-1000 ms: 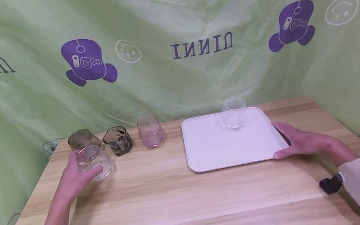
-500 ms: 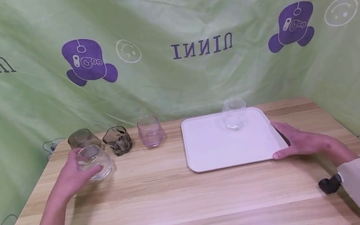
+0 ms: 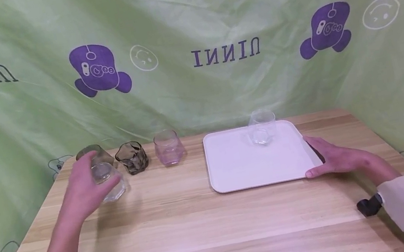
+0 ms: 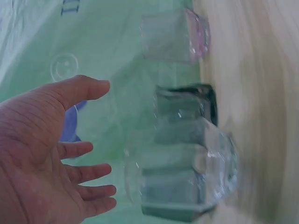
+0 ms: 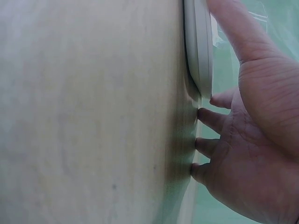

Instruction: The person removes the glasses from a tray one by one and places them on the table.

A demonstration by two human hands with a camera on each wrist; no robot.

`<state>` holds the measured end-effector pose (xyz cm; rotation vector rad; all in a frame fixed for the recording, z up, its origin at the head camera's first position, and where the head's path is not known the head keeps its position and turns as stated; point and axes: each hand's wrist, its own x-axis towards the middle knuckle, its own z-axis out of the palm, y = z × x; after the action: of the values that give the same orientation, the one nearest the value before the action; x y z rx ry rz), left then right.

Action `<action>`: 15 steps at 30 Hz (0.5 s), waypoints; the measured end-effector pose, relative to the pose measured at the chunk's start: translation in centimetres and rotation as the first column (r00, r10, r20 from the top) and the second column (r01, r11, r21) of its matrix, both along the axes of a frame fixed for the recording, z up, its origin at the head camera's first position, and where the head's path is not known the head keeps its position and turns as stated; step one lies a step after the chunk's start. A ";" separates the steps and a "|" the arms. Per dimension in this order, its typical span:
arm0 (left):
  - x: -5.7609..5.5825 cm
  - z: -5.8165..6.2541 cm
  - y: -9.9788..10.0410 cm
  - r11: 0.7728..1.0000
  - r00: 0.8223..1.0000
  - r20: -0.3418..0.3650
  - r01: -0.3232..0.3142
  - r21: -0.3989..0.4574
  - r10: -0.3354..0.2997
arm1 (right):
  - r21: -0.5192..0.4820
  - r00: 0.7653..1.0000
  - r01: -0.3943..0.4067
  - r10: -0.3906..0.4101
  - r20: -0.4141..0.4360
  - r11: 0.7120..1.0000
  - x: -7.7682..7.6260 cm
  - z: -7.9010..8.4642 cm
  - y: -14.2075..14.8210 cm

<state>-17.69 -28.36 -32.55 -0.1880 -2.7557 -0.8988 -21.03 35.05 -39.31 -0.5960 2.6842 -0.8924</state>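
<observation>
My left hand (image 3: pixel 83 189) hovers just above and behind a clear glass (image 3: pixel 116 191) on the left of the table. In the left wrist view its thumb and fingers are spread, with a gap between them and that clear glass (image 4: pixel 219 163). Part of a smoky brown glass (image 3: pixel 105 155) shows behind the hand. A dark, wavy-sided glass (image 3: pixel 133 160) and a pink-tinted glass (image 3: pixel 170 152) stand to the right. My right hand (image 3: pixel 337 158) rests along the right edge of a white tray (image 3: pixel 245 165), thumb at the near corner. Another clear glass (image 3: pixel 262 129) stands upright on the tray.
The wooden table (image 3: pixel 220 231) reaches back to a green printed curtain (image 3: pixel 196 91), which also hangs at both sides. The glasses on the left stand close together near the back edge.
The left hand has let go of the clear glass and lifted slightly, its fingers spreading away. The glass stays where it was. The right hand and the tray have hardly moved.
</observation>
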 end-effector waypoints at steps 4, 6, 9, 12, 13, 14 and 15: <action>0.3 0.6 1.9 0.999 0.999 -0.006 0.044 -0.025 -0.044 | -0.005 1.000 0.000 0.000 0.002 1.000 0.0 -0.1 0.0; 0.4 0.7 2.9 0.997 0.998 0.000 0.069 -0.034 -0.069 | -0.005 1.000 0.000 0.000 0.001 1.000 0.1 -0.1 0.0; 0.4 0.7 4.4 0.994 0.994 -0.012 0.106 -0.041 -0.107 | -0.005 1.000 0.001 -0.001 0.000 1.000 0.1 -0.1 0.0; 0.2 0.6 5.9 0.988 0.988 -0.020 0.153 -0.028 -0.154 | -0.003 1.000 0.001 -0.001 0.000 1.000 0.2 0.0 0.0; 0.0 0.5 6.5 0.986 0.986 -0.020 0.167 -0.024 -0.168 | -0.002 1.000 0.001 -0.001 0.000 1.000 0.2 0.1 0.0; -0.1 0.4 7.0 0.983 0.983 -0.018 0.181 -0.020 -0.181 | 0.000 1.000 0.001 -0.001 0.002 1.000 0.2 0.0 -0.1; -0.3 0.2 7.5 0.981 0.981 -0.014 0.192 -0.014 -0.193 | 0.000 1.000 0.001 -0.001 0.005 1.000 0.2 0.1 -0.1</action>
<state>-17.97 -20.84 -32.31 -0.4691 -2.7642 -0.9222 -20.85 34.98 -39.25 -0.5915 2.6810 -0.8926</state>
